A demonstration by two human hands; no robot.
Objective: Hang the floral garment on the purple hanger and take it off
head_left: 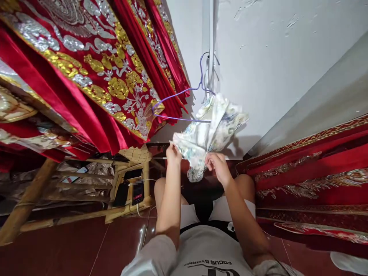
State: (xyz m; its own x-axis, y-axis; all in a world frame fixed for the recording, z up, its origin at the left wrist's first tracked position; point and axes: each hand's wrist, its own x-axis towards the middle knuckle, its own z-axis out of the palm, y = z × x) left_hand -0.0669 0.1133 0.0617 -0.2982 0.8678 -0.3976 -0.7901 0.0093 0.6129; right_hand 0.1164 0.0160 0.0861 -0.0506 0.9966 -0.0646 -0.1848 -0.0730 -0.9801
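Observation:
A pale patterned cloth (211, 130) with green and gold print hangs bunched on a thin purple wire hanger (184, 103), which is hooked on a white vertical pipe (211, 38) against the wall. My left hand (173, 152) is closed on the cloth's lower left edge. My right hand (217, 165) pinches the cloth's lower part, just to the right of its dangling end. Both arms reach up from my lap, with my bare knees below them.
Red hangings with gold and silver embroidery (94, 69) fill the left side, and more of the same (313, 184) lies at the right. A bamboo shelf (126, 191) with dark devices and cables stands at lower left on a dark red tiled floor (94, 245). White wall (273, 57) lies behind.

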